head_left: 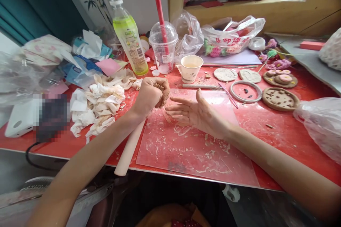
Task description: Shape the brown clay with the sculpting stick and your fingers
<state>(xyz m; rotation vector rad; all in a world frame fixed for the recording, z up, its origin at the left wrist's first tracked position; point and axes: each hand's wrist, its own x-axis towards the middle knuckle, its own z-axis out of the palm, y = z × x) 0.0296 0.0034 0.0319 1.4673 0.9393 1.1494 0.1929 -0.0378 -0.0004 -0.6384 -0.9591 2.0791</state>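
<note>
My left hand (153, 94) is closed into a fist above the left edge of a clear plastic mat (186, 156). Brown clay smears its curled fingers, and whatever they may enclose is hidden. Facing it, my right hand (198, 113) is open, its fingers stretched toward the fist and nothing in the palm. The two hands are apart. Pale scraps and smears of clay cover the mat. Beneath my left wrist lies a wooden rolling pin (129, 152), its near end jutting over the table edge.
Behind the hands stand a paper cup (191, 70), a plastic cup with a red straw (163, 48) and a tilted bottle (130, 40). Crumpled tissues (102, 103) lie left. At right are flat clay discs (225, 75), a ring (245, 91), a spotted clay round (280, 98) and a plastic bag (323, 124).
</note>
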